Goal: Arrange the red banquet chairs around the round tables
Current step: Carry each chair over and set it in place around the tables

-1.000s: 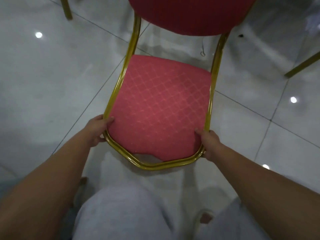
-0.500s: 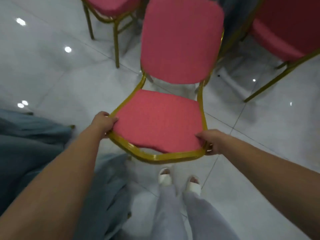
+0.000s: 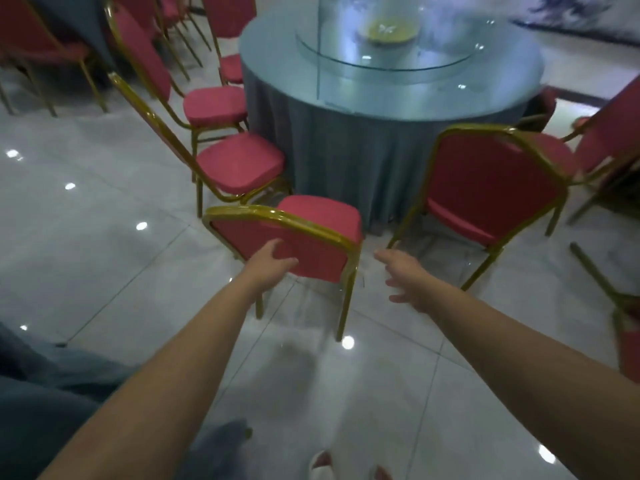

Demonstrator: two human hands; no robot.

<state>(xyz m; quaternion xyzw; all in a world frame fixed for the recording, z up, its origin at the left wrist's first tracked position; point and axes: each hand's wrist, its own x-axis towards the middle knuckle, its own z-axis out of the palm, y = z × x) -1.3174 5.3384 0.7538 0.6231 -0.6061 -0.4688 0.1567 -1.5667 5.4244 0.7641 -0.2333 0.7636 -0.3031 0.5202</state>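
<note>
left arm (image 3: 166, 368): bare, stretched forward, elbow nearly straight.
left hand (image 3: 272, 259): fingers extended ahead, thumb spread out to the right.
right arm (image 3: 519, 344): bare, reaching forward from the lower right.
right hand (image 3: 403, 277): fingers spread and relaxed, palm turned leftward.

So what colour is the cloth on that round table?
A grey-blue tablecloth, best seen in the head view.
</note>
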